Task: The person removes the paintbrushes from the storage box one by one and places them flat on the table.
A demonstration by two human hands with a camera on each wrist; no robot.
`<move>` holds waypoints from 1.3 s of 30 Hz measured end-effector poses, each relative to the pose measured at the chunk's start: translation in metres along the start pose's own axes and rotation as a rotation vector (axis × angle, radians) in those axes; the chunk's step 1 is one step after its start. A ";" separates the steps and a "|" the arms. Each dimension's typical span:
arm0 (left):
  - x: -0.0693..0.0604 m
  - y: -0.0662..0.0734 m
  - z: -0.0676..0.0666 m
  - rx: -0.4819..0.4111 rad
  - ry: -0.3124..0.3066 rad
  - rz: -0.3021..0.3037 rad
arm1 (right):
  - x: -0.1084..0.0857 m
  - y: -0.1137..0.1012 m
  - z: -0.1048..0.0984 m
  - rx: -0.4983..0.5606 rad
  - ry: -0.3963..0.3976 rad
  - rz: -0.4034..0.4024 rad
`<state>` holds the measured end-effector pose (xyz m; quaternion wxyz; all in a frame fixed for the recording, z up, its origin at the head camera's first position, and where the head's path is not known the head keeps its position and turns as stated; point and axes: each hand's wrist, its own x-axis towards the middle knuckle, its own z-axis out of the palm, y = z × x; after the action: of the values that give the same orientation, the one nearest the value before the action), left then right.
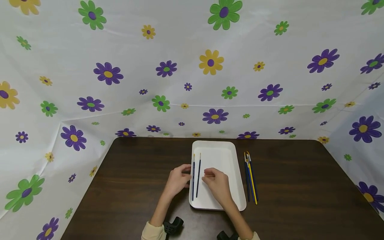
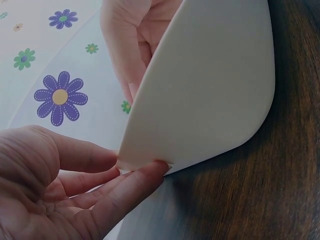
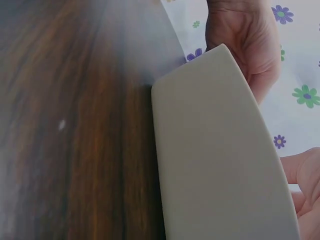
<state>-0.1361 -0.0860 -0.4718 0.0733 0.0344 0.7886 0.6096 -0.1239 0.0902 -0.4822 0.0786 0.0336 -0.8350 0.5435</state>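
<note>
A white rectangular tray [image 1: 220,156] lies on the table with two thin dark-blue paintbrushes in it. One paintbrush [image 1: 193,178] runs along the left wall; the other paintbrush [image 1: 198,176] lies just to its right, roughly parallel. My left hand [image 1: 177,181] is at the tray's left edge. In the left wrist view, its thumb and fingers pinch the rim of the tray [image 2: 205,85]. Over the tray's middle hovers my right hand [image 1: 219,186], fingers loosely bent beside the second brush, with nothing visible between them. The tray wall hides part of the right hand's fingers in the right wrist view.
Right of the tray lies a bunch of several paintbrushes [image 1: 251,178], blue and yellow handled, tips pointing away. The dark wooden table [image 1: 300,186] meets a flower-printed white cloth [image 1: 180,50] at its back and sides.
</note>
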 end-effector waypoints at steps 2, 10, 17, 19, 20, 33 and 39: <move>0.000 0.000 0.001 -0.003 -0.002 0.005 | 0.001 0.001 0.001 0.004 -0.009 0.007; -0.001 0.000 0.003 -0.008 -0.014 0.015 | 0.005 0.003 0.010 0.023 -0.030 0.044; 0.000 0.001 0.000 -0.006 -0.021 0.016 | 0.007 0.000 0.016 0.021 -0.056 0.053; 0.000 0.001 -0.001 -0.005 -0.025 0.020 | 0.007 -0.001 0.018 0.027 -0.071 0.062; -0.001 0.001 -0.001 -0.009 -0.028 0.020 | 0.007 -0.001 0.019 0.030 -0.079 0.062; -0.001 0.001 -0.002 -0.024 -0.035 0.024 | 0.009 -0.003 0.026 0.023 -0.115 0.009; -0.001 0.001 -0.002 -0.042 -0.038 0.030 | 0.011 -0.005 0.028 0.016 -0.139 0.036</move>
<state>-0.1360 -0.0882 -0.4702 0.0796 0.0562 0.7735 0.6263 -0.1364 0.0627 -0.4872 0.0103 0.0567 -0.8345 0.5480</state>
